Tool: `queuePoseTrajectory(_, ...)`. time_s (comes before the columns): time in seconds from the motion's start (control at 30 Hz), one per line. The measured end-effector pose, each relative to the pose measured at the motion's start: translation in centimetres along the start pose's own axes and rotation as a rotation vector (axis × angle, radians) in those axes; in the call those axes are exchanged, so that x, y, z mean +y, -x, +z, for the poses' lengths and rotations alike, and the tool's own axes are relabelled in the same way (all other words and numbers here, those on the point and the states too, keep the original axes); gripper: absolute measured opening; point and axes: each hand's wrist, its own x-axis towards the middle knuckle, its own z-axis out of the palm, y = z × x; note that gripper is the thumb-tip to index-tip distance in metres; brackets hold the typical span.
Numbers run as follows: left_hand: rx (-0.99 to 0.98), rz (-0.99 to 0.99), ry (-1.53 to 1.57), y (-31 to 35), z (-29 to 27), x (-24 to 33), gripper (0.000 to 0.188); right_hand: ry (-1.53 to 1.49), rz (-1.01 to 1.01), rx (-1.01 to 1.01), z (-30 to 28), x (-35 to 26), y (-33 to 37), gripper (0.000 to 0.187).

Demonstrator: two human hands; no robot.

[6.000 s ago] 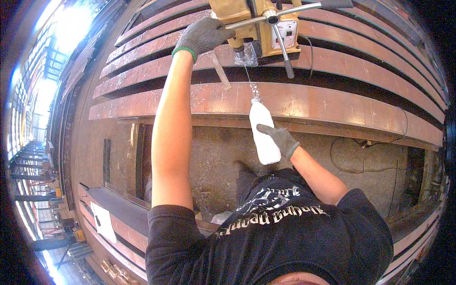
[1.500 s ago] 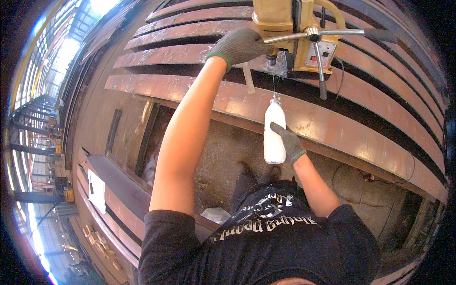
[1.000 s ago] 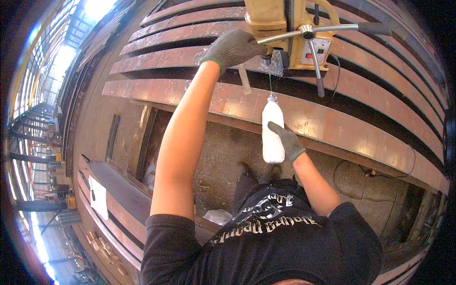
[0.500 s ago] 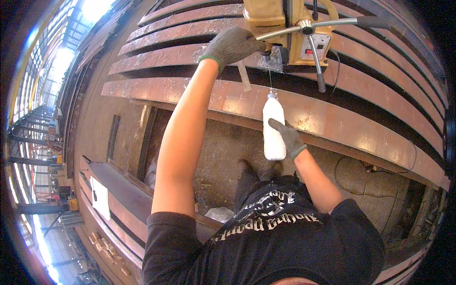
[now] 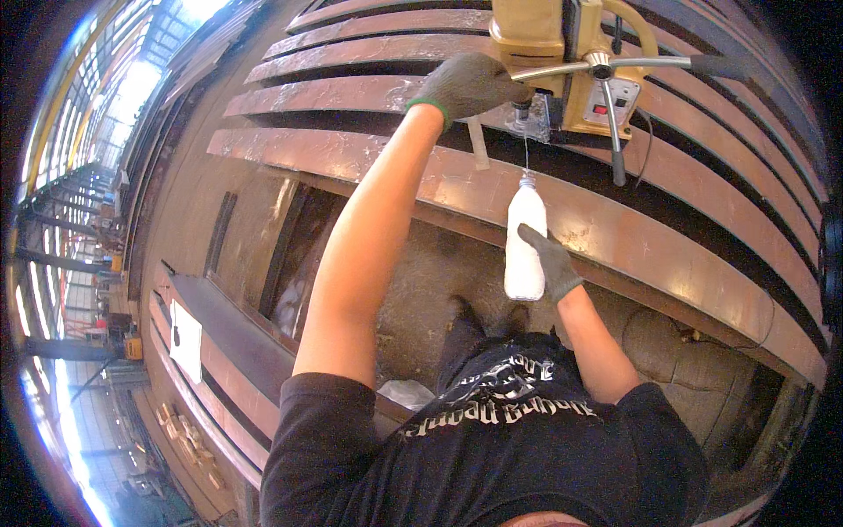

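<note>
Rusty steel beams [image 5: 369, 158] lie in parallel rows across the upper view, flanges up, over a dusty concrete floor [image 5: 421, 290]. A yellow magnetic drill [image 5: 562, 53] sits on one beam at top centre, its spoked feed handle [image 5: 606, 70] sticking out toward the right. Left hand [image 5: 465, 83], in a grey knit glove with a green cuff, rests on the drill's base beside the bit; fingers curled over it, exact grip not readable. Right hand [image 5: 549, 263], gloved alike, has its fingers wrapped around a white plastic bottle [image 5: 524, 241], held upright below the drill, nozzle pointing at the bit, a thin stream running between them.
</note>
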Motion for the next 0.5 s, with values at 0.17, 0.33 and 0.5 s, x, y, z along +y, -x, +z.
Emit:
queuePoseTrajectory(0.17, -0.070, -0.048, -0.018, -0.6, 0.2, -0.5, 0.064, 0.004, -0.003, -0.022, 0.3, -0.2, 0.6, 0.044)
queuePoseTrajectory(0.33, -0.045, -0.013, 0.025, 0.0, -0.1, 0.1, 0.062, -0.009, -0.040, -0.012, -0.3, 0.5, -0.3, 0.041)
queuePoseTrajectory(0.5, -0.060, -0.010, -0.015, -0.5, 0.2, -0.5, 0.065, 0.005, 0.014, -0.012, 0.0, 0.2, 0.3, 0.041)
